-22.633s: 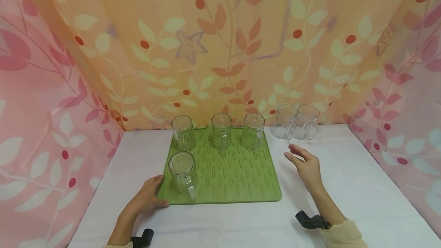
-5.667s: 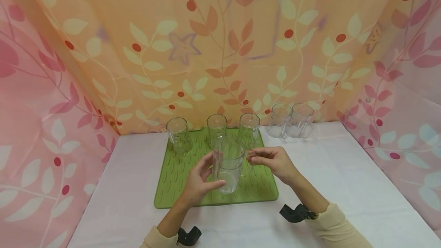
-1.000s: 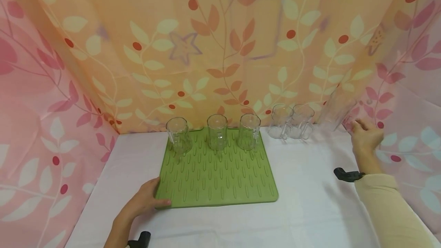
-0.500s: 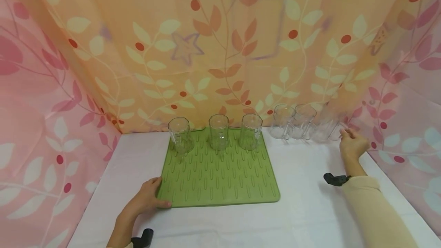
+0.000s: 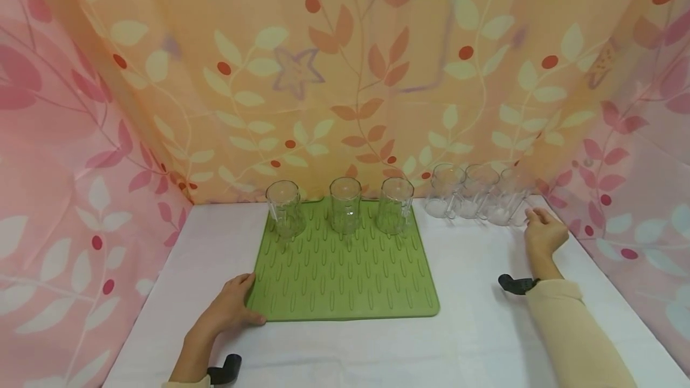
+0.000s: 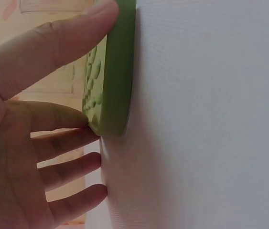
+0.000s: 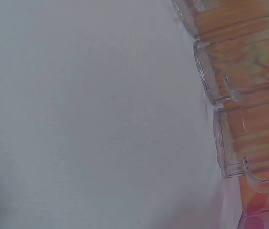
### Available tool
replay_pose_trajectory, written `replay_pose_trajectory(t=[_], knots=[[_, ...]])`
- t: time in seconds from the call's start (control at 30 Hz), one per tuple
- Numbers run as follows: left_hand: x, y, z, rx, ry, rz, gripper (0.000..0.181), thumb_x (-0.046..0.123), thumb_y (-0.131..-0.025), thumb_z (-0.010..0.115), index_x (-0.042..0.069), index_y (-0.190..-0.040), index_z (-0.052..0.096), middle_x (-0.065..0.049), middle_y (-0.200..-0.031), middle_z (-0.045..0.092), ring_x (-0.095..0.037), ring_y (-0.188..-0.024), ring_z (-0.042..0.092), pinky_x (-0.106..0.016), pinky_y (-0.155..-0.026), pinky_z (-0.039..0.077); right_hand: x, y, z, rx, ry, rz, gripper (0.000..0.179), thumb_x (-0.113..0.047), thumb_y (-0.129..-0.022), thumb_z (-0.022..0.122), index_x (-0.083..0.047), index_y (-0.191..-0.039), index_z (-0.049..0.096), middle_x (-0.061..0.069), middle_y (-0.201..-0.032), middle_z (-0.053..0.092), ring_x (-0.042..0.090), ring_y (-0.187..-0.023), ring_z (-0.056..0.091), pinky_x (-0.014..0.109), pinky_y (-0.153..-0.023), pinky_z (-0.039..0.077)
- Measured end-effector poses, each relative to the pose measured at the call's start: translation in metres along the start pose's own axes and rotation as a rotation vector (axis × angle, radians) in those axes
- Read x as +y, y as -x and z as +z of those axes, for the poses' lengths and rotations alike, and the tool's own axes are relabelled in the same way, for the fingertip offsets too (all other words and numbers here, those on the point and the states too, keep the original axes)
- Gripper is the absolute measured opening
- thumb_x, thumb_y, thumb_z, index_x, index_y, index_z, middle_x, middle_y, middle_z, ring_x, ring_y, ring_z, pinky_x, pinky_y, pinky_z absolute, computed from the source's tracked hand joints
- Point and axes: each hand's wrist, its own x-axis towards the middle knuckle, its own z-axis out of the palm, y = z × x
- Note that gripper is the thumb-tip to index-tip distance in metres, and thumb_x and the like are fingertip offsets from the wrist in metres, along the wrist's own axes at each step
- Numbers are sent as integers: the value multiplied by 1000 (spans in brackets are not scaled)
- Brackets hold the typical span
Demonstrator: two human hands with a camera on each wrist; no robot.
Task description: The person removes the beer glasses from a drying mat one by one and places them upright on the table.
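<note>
On the right, a clear glass mug (image 5: 507, 196) stands upright at the end of a row, its handle pinched by my right hand (image 5: 544, 232). In the right wrist view a fingertip meets the handle of this mug (image 7: 253, 138); most of that hand lies outside the view. My left hand (image 5: 229, 304) rests at the front left corner of a green ridged drying mat (image 5: 345, 280). Its thumb (image 6: 67, 40) lies along the edge of the mat (image 6: 117, 71), and its other fingers are nearly straight beside the corner.
Along the mat's back edge stand three clear glass mugs, the left mug (image 5: 286, 208), the middle mug (image 5: 345, 205) and the right mug (image 5: 395, 205). Two more mugs, one mug (image 5: 446, 190) and its neighbour (image 5: 478, 190), stand on the white tablecloth (image 5: 377, 352). A patterned curtain (image 5: 345, 76) encloses the table.
A mug from the mat's front left was held in both hands, then carried right. My right hand has lowered it beside the two mugs. My left hand is back at the mat's corner.
</note>
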Motion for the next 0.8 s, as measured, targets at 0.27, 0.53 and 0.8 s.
replay_pose_trajectory(t=[0.27, 0.53, 0.8], knots=[[2, -1, 1, 6, 1, -11, 110, 26, -59, 93, -14, -143, 35, -35, -145, 38, -53, -135, 32, -65, -110, 31, 0, 4, 2, 5, -46, 13, 22, -9, -87, 71, 4, -105, 74, -30, -50, 49, -12, -46, 46, 4, -44, 37], [3, -1, -2, 5, -7, -4, 111, 28, -59, 93, -14, -143, 34, -35, -144, 38, -53, -134, 33, -65, -108, 33, -3, 8, -1, -58, 8, -8, 34, -17, -87, 73, 8, -110, 69, -34, -51, 49, -13, -46, 46, 5, -46, 37], [3, 0, -1, 4, -6, -17, 110, 27, -59, 93, -14, -143, 34, -34, -144, 39, -53, -134, 33, -65, -108, 33, -3, 9, -11, -157, 188, -43, 42, -25, -88, 71, -2, -123, 67, -34, -67, 62, -23, -58, 42, 5, -66, 38]])
